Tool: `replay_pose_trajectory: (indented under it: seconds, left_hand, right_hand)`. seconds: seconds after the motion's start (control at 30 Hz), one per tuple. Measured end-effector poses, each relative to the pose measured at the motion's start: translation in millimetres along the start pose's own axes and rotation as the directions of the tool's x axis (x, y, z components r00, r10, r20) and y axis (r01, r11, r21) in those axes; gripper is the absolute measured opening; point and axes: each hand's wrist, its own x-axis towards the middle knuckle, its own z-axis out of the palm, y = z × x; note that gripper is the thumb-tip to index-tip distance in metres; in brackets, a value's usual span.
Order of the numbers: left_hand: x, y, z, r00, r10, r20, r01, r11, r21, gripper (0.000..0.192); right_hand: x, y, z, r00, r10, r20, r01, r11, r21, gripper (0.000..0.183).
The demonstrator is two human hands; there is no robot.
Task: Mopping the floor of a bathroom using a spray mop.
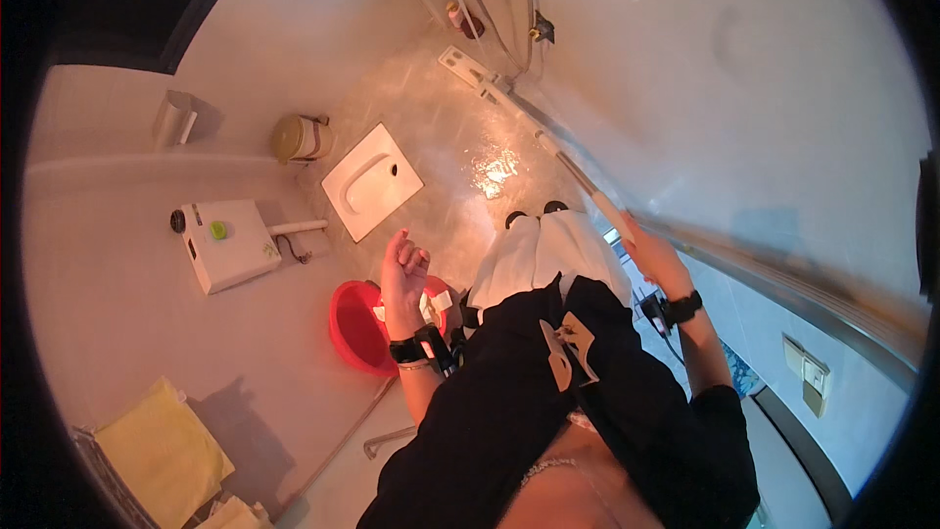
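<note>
My right hand (655,253) grips the upper end of the pale pole of a flat-headed mop (580,173). The pole slants forward along the right wall. Its white head (464,67) is down by the floor below the shower fittings. My left hand (404,272) is raised at my left side with its fingers loosely curled and nothing visible in them. Below and beside that hand is a red plastic basin (356,330). Pale cloth or paper pieces (439,300) lie on a second red container, partly hidden by my left hand.
A squat toilet (372,184) is set into the wet floor (448,162). A lidded bin (301,138) stands behind it. The cistern (231,242) is on the left wall. A shower hose (530,15) hangs ahead, with bottles (463,18) beneath. A yellow towel (165,448) hangs lower left.
</note>
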Motion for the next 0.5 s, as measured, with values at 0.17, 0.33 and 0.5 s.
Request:
replay_pose_trajectory:
  seconds: [0.17, 0.33, 0.5]
  left_hand:
    - [-7.4, 0.2, -6.2, 0.998, 0.018, -0.054, -0.020, 0.999, -0.030, 0.010]
    - [-10.9, 0.0, -10.6, 0.999, 0.028, -0.028, -0.030, 0.998, -0.055, 0.010]
    - [-9.5, 2.5, -3.6, 0.998, 0.026, -0.065, -0.027, 0.999, -0.019, 0.010]
  right_hand:
    - [34.5, -3.5, 8.4, 0.997, -0.064, -0.051, 0.061, 0.997, -0.043, 0.051]
    - [32.9, 17.8, 6.2, 0.991, -0.072, -0.109, 0.059, 0.992, -0.115, 0.050]
    - [-28.0, 23.8, -21.5, 0.997, 0.025, -0.080, -0.023, 0.999, 0.027, 0.047]
